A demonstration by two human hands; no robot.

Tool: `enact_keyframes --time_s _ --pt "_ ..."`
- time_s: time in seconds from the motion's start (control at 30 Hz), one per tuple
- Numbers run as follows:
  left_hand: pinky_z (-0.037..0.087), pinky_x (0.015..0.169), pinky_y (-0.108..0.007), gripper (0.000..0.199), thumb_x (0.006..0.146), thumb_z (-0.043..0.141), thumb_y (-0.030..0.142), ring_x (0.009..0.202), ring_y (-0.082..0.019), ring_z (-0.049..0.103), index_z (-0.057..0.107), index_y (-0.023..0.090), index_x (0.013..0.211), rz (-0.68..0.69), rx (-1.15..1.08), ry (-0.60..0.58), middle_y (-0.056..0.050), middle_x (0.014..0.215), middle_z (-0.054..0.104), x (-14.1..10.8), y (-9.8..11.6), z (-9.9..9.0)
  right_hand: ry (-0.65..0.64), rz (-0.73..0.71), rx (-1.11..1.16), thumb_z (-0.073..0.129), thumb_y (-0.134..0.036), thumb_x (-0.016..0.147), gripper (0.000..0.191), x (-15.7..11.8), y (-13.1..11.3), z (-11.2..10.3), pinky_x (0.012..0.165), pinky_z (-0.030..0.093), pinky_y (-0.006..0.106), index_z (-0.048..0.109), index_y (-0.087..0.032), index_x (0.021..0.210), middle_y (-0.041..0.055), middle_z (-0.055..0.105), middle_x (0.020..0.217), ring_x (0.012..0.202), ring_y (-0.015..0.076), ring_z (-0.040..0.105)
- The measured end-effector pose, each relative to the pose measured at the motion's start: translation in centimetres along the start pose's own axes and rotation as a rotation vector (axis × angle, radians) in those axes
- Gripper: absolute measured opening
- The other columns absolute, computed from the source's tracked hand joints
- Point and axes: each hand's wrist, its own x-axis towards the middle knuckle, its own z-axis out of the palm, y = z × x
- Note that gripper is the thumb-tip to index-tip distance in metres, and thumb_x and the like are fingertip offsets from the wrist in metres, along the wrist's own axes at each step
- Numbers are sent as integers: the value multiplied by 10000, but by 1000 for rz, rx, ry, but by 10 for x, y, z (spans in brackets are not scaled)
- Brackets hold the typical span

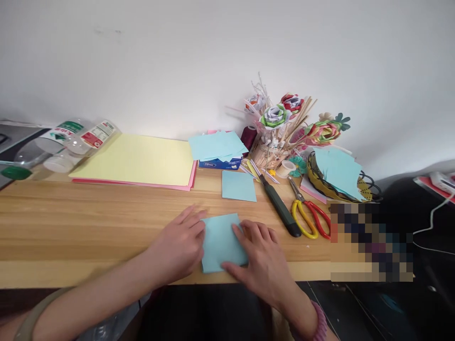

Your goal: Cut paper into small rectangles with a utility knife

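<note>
A light blue square of paper (222, 244) lies on the wooden table (106, 237) near its front edge. My left hand (184, 244) is at the paper's left edge, its fingers curled together; what its fingertips hold, if anything, is hidden. My right hand (261, 258) rests on the paper's right side with the fingers spread, thumb at the lower edge and index finger on the surface. Just behind, another light blue square (239, 185) lies flat.
Yellow sheets (142, 158) and plastic bottles (90, 137) are at the back left. Right of the paper lie a dark-handled tool (280, 208) and scissors (304, 218). Behind them stand paper flowers (275, 116) and a basket (314, 180) holding blue sheets. More blue sheets (216, 146) top a blue box.
</note>
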Motion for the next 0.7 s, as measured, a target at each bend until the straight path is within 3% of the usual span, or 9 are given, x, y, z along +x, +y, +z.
enact_keyframes --time_s 0.07,0.23,0.37,0.7 --pt "339 1050 -461 240 798 574 284 1097 -300 566 689 109 681 -23 64 -1 -107 748 655 6 10 1 -3 19 7 642 -562 711 644 -1 -3 1 899 371 430 559 -172 1216 120 547 1172 1066 273 464" --pt "275 1047 -553 487 775 605 540 1179 -353 488 706 65 815 -43 178 -98 -176 830 665 5 22 -3 10 28 28 626 -590 712 679 -4 -4 2 925 357 446 553 -154 1228 136 534 1197 1098 287 443" --pt "222 1040 -601 544 812 535 595 1237 -351 421 694 83 901 -29 178 -189 -174 916 659 -4 19 -11 -30 39 67 654 -583 692 723 -5 -1 1 947 346 460 534 -153 1260 143 512 1232 1130 298 422" --pt "227 1037 -568 666 817 439 675 1323 -335 304 595 116 1145 -87 129 -306 -177 1184 584 -15 12 -15 -135 22 152 540 -452 839 531 -15 27 -12 996 336 456 466 -257 1327 94 457 1332 1221 253 383"
